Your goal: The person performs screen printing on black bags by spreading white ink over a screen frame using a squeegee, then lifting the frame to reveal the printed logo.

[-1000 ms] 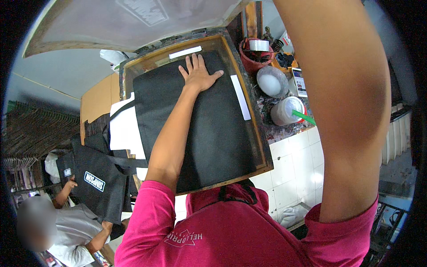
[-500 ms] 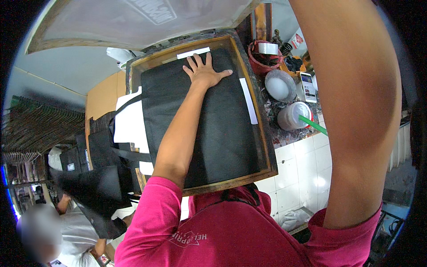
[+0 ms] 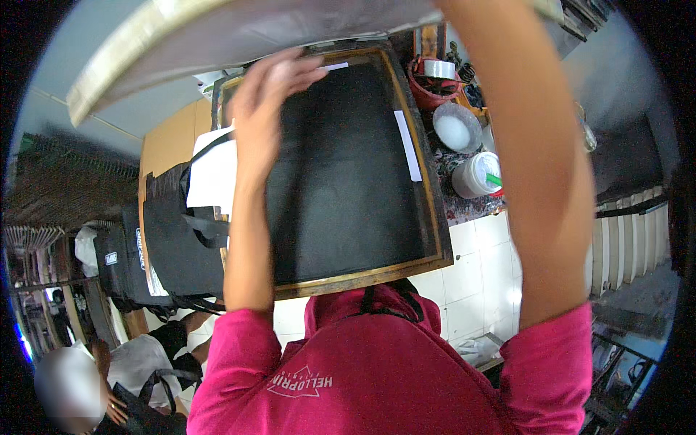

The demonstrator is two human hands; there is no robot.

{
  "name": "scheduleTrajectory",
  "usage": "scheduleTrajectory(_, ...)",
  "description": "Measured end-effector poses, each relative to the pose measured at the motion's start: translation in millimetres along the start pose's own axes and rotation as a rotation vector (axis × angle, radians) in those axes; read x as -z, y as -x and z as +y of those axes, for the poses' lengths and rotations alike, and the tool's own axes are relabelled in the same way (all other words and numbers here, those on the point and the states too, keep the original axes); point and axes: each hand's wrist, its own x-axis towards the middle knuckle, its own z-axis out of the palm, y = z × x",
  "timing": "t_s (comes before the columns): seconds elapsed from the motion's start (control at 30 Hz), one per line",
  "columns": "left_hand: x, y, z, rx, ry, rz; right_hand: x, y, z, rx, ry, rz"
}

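The black fabric point(image 3: 341, 174) lies flat in the wooden frame point(image 3: 362, 275) on the desk point(image 3: 478, 246), its long axis running away from the person. The left hand point(image 3: 272, 87) hovers open at the fabric's far left corner, beneath the raised printing screen point(image 3: 239, 36). The right hand is hidden above; its state cannot be told. Right of the frame stand a white bowl point(image 3: 455, 130), a white tub point(image 3: 477, 175) and a red bucket point(image 3: 431, 83). A narrow white strip point(image 3: 408, 145) lies along the frame's right side. Left of the frame lies a stack of black aprons point(image 3: 174, 239).
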Motion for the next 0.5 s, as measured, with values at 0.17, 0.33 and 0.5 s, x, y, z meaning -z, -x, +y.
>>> scheduleTrajectory(0.17, 48.7, 163.2, 60.5, 0.284, 0.145, 0.152, -49.8, 137.8, -72.2, -0.098, -0.504, 0.102)
scheduleTrajectory(0.33, 27.5, 269.5, 27.9, 0.914, 0.4, 0.349, -129.9, 226.8, -105.9, 0.007, -0.46, -0.111)
scheduleTrajectory(0.5, 36.1, 277.0, 12.9, 1.032, 0.484, 0.321, -143.7, 200.2, -100.5, 0.063, -0.393, -0.303)
